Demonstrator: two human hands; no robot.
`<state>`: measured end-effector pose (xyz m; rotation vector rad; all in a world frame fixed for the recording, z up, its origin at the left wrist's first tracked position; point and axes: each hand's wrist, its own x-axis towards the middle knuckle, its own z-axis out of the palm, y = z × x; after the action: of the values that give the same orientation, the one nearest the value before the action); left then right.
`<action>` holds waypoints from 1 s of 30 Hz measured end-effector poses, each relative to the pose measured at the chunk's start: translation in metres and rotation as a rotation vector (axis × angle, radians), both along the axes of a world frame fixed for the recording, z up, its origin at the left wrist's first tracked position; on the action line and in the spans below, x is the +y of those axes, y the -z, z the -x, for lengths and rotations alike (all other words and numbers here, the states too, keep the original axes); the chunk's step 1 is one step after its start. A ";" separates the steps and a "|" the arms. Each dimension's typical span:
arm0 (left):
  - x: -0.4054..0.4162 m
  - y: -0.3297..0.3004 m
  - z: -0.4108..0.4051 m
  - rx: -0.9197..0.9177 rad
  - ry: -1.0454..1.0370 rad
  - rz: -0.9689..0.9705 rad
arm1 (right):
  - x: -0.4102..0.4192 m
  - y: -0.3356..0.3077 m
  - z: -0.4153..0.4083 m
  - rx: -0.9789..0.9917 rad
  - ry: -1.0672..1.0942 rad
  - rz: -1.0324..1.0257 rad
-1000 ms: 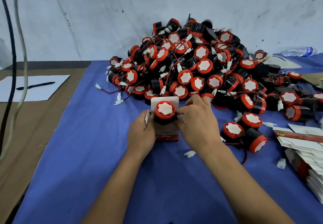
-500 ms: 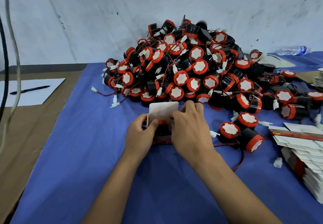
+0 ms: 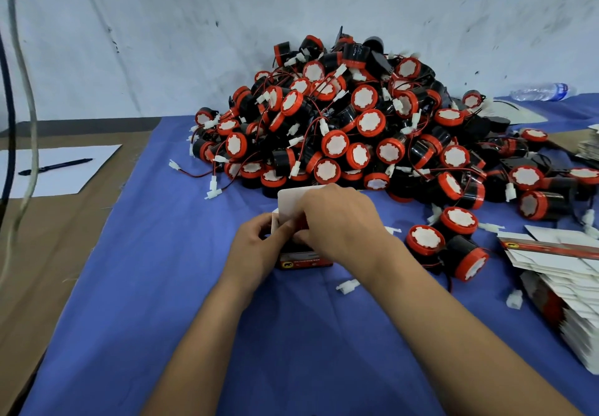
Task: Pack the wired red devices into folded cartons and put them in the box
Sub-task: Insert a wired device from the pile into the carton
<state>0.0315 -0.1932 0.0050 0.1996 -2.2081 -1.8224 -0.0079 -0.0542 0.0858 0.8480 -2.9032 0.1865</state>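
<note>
A small red carton (image 3: pixel 304 261) stands on the blue cloth in front of me, its white top flap (image 3: pixel 290 201) raised. My left hand (image 3: pixel 259 247) grips the carton's left side, thumb at a side flap. My right hand (image 3: pixel 340 221) covers the carton's top and right side, fingers curled over the opening and pinching at the flaps. The device inside is hidden by my hands. Behind the carton rises a big pile of red-and-black wired devices (image 3: pixel 356 117). Two loose devices (image 3: pixel 450 240) lie just right of my right hand.
A stack of flat unfolded cartons (image 3: pixel 564 273) lies at the right edge. Loose white connectors (image 3: pixel 347 286) dot the blue cloth (image 3: pixel 162 286). A pen (image 3: pixel 55 166) rests on white paper on the brown surface at left. A water bottle (image 3: pixel 541 91) lies at far right. Cables hang at left.
The red device that stood visible in the carton's mouth has gone down inside. My right hand has moved over the top and the flaps are being folded over.
</note>
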 end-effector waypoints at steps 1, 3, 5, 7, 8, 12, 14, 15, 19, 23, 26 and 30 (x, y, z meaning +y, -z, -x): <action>0.000 0.000 0.000 -0.007 0.009 0.002 | 0.002 -0.003 0.002 -0.026 -0.030 -0.002; 0.002 0.000 0.001 -0.019 -0.026 0.062 | 0.004 -0.003 -0.001 -0.025 -0.101 0.000; 0.006 0.002 0.002 -0.048 -0.071 0.100 | 0.006 0.002 -0.005 0.027 -0.161 -0.024; 0.009 0.003 0.003 -0.056 -0.091 0.086 | 0.008 0.009 -0.009 0.071 -0.188 -0.036; 0.009 0.004 0.003 -0.054 -0.099 0.104 | 0.009 0.010 -0.010 0.076 -0.188 -0.030; 0.010 0.005 0.003 -0.012 -0.102 0.134 | 0.012 0.009 -0.017 0.049 -0.096 -0.098; 0.009 0.007 0.006 -0.034 -0.112 0.149 | 0.010 0.006 -0.021 0.035 -0.039 -0.135; 0.009 0.008 0.008 -0.052 -0.118 0.166 | 0.009 0.004 -0.022 0.019 -0.018 -0.137; 0.012 0.007 0.008 -0.065 -0.123 0.098 | 0.012 -0.004 -0.029 -0.046 0.066 -0.076; 0.013 0.004 0.008 -0.085 -0.087 0.021 | 0.031 -0.012 -0.025 -0.077 0.167 -0.047; 0.015 0.004 0.008 -0.089 -0.076 0.040 | 0.040 -0.019 -0.027 -0.087 0.233 -0.026; 0.017 0.004 0.007 -0.081 -0.076 0.051 | 0.031 -0.018 -0.025 -0.009 0.211 0.213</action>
<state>0.0247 -0.1761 0.0010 0.3473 -2.2657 -1.7451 0.0172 -0.0230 0.1038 0.5051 -2.8867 0.4694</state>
